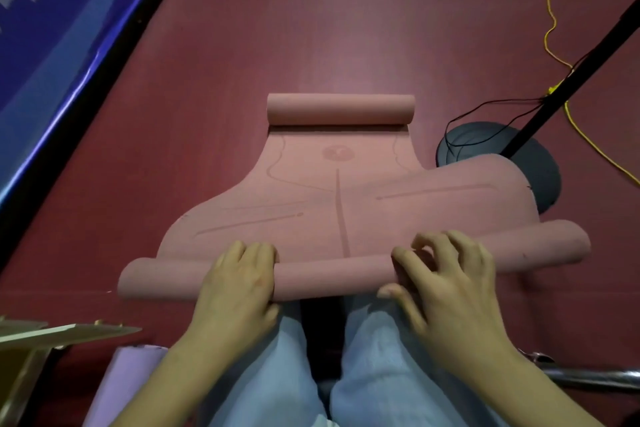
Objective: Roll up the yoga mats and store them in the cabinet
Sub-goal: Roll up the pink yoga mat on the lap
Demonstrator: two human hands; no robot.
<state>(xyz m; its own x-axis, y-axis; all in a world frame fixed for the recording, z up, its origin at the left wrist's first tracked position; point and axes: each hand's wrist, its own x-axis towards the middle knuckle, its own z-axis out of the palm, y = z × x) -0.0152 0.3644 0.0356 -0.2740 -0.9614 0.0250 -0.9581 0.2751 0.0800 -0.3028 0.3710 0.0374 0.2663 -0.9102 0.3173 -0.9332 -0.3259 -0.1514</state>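
Observation:
A pink yoga mat (346, 184) lies on the dark red floor, stretching away from my knees. Its near end is a tight roll (332, 276) running left to right just in front of my legs. Its far end is curled into a second roll (341, 109). My left hand (239, 279) lies over the left part of the near roll, fingers curled over its top. My right hand (446, 279) holds the right part, fingers arched over the top and thumb against the near side. No cabinet is clearly visible.
A round dark stand base (543, 163) with a black pole (571, 80) and black and yellow cables sits right of the mat, its edge under the mat. A blue banner (52, 45) lines the left. A lilac rolled mat (124, 385) and a wooden board (62, 331) lie near left.

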